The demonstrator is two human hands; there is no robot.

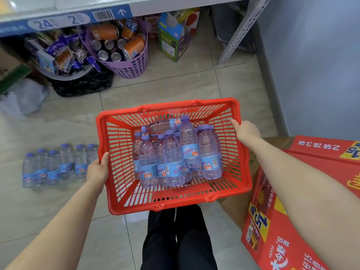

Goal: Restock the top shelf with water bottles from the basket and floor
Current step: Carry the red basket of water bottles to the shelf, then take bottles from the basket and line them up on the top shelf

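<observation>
A red plastic basket (pixel 115 193) hangs above the tiled floor in front of my legs. My left hand (pixel 98 168) grips its left rim and my right hand (pixel 245 132) grips its right rim. Inside stand several clear water bottles (pixel 172 162) with purple caps and blue labels; one bottle lies across the others at the back. More of the same water bottles (pixel 58 165) stand in a row on the floor left of the basket. A shelf edge (pixel 175 6) with a blue price strip runs across the top of the view.
Under the shelf sit a purple basket of cans (pixel 124 65), a tub of snack packets (pixel 62 55) and a green carton (pixel 172 39). Red cartons (pixel 276 227) are stacked at my right. A grey shelf post (pixel 239 34) and a wall stand at the right.
</observation>
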